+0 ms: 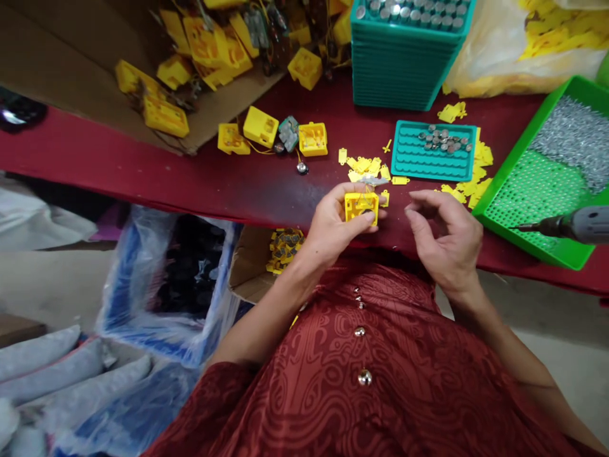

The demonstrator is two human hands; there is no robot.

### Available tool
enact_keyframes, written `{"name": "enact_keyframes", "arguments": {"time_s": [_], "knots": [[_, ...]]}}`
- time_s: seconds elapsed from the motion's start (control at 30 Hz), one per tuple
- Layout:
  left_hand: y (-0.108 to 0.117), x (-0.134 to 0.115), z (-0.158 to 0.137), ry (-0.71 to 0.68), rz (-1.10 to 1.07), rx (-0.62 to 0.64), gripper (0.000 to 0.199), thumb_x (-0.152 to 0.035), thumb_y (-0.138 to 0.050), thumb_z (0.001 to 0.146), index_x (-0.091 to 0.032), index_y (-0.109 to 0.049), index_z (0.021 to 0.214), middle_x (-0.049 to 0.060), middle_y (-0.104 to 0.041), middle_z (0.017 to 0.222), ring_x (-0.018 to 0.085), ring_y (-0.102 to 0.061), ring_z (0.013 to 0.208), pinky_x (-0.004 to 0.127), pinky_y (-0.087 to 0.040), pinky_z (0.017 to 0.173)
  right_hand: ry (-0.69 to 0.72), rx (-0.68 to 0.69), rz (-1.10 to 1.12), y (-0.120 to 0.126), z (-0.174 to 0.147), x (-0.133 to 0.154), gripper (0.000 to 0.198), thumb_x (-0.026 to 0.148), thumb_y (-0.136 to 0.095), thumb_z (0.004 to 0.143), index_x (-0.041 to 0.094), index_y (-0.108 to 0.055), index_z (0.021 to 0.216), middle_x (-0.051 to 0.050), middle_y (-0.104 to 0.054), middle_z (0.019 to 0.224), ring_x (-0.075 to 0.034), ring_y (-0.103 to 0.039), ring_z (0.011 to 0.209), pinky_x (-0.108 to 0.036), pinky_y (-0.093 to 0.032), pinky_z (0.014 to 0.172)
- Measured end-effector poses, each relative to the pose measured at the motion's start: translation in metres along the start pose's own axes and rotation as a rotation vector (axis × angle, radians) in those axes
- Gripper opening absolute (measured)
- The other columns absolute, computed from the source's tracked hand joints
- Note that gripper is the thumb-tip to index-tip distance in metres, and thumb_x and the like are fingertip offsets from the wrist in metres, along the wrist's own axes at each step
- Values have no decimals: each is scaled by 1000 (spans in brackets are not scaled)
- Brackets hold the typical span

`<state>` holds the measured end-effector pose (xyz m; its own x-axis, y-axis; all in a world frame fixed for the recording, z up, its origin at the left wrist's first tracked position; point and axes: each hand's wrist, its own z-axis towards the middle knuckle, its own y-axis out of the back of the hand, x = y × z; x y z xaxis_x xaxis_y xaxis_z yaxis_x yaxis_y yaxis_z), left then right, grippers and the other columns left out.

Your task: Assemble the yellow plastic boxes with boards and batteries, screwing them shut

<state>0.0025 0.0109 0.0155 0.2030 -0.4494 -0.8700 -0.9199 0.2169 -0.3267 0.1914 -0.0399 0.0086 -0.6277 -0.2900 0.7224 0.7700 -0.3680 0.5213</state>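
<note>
My left hand (330,219) is closed around a small yellow plastic housing (361,202), its open side facing up and the thumb pressed on its lower edge. Thin wires show at the housing's top; the detail inside is too small to make out. To the right, my right hand (445,235) hovers above the table edge, fingers curled and the thumb apart from the index finger, with nothing visible between them. Beyond the hands lie small yellow plastic tabs (364,166) and a teal tray (432,165) holding several button cells (445,139).
A stack of teal trays (392,76) stands behind. At right, a green basket (528,244) contains screws (573,139), with an electric screwdriver (585,225) over it. Wired yellow housings (261,127) lie left, near a cardboard box (90,82). Below is a blue lined crate (117,298).
</note>
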Motion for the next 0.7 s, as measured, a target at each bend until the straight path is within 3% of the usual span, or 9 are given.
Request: {"name": "enact_keyframes", "arguments": {"time_s": [0.13,0.27,0.37,0.47,0.6,0.7], "knots": [[-2,-16,-14,129,-143,167,51,-24,-97,72,-20,-60,108,7,-86,106,17,-84,84,20,-65,66,-81,121,129,4,13,-14,22,21,-64,100,21,-76,119,-5,-80,107,-17,-77,95,-33,-67,86],[0,-23,-23,238,-307,296,42,-23,-94,77,-19,-64,106,8,-86,103,21,-86,85,20,-66,63,-166,300,397,3,17,-22,38,18,-68,96,23,-72,134,-5,-79,118,-16,-78,104,-30,-68,91],[4,-21,-23,305,-420,380,38,-27,-93,79,-19,-67,105,8,-86,101,22,-86,84,20,-66,60,-128,280,485,0,18,-18,40,16,-76,93,27,-75,132,-3,-79,117,-14,-77,102,-28,-66,92],[8,-17,-21,328,-467,430,38,-31,-93,81,-18,-68,106,8,-86,99,21,-85,82,20,-65,58,-79,201,434,0,22,-9,21,19,-82,93,28,-83,112,-2,-80,108,-13,-75,95,-26,-64,82],[9,-15,-22,286,-394,390,38,-39,-91,87,-18,-64,105,7,-85,96,19,-84,80,19,-64,57,-52,192,356,5,28,-1,10,26,-82,97,28,-86,105,-3,-82,107,-16,-77,102,-30,-66,89],[9,-14,-25,212,-263,275,38,-39,-88,91,-20,-62,112,4,-84,99,17,-83,82,17,-63,60,-255,252,435,9,30,-1,21,41,-79,101,26,-83,115,-4,-82,107,-14,-78,90,-28,-68,83]]}}
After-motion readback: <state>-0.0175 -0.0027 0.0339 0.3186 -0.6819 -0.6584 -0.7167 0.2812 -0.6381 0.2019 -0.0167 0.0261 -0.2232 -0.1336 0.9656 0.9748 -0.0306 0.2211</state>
